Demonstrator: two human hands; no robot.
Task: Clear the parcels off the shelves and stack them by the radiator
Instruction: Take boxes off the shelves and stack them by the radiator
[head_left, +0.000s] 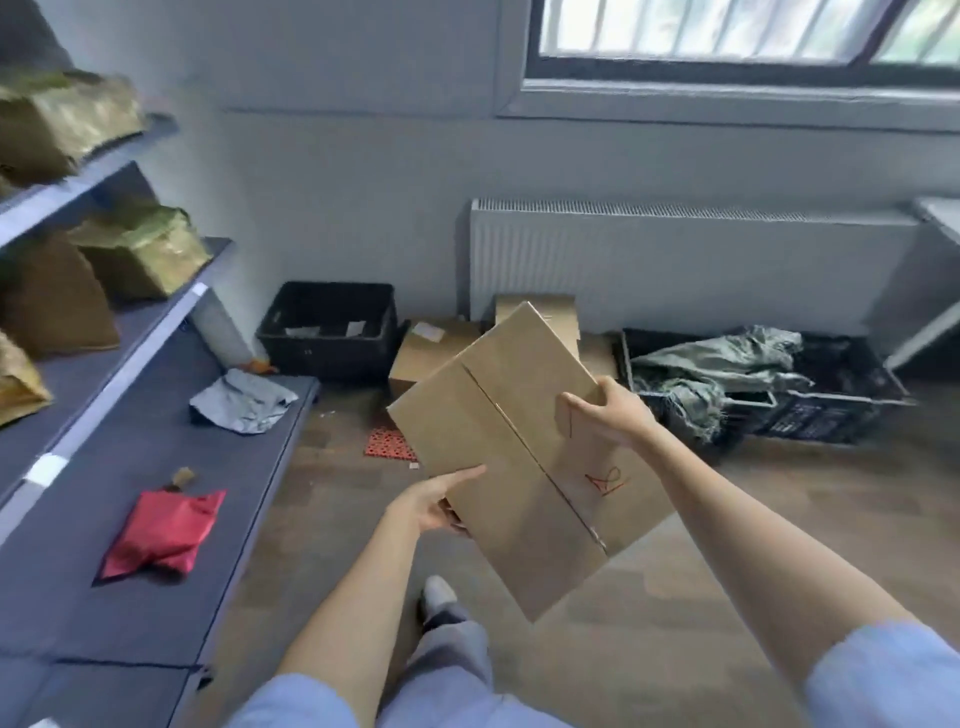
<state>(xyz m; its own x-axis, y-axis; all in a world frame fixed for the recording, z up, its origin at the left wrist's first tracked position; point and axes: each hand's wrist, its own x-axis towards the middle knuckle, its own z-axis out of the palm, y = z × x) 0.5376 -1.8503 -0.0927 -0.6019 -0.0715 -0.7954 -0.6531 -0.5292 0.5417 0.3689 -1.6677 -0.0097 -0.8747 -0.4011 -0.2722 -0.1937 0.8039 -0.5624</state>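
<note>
Sleeves: pale blue, at the bottom edge, both bare forearms reaching forward.
Cardboard box (524, 457): plain brown, flat and rectangular, a seam running along its top face, a red scribble near its right edge; held tilted in the air above the wooden floor (727, 545), in front of the radiator (675, 254).
Left hand (441, 501): grips the box's lower left edge, thumb on top, fingers under.
Right hand (602, 413): clasps the box's right edge, thumb on the top face.
Boxes by radiator (431, 348): brown cardboard, on the floor against the wall, partly hidden behind the held box.
Shelves (156, 467): grey, at left; red pouch (166, 532) and grey pouch (241, 400) lie on the lowest, crinkled gold-green parcels (140, 249) above.
Crates: black crate (327, 327) left of the boxes; another (831, 395) at right holding green cloth.
</note>
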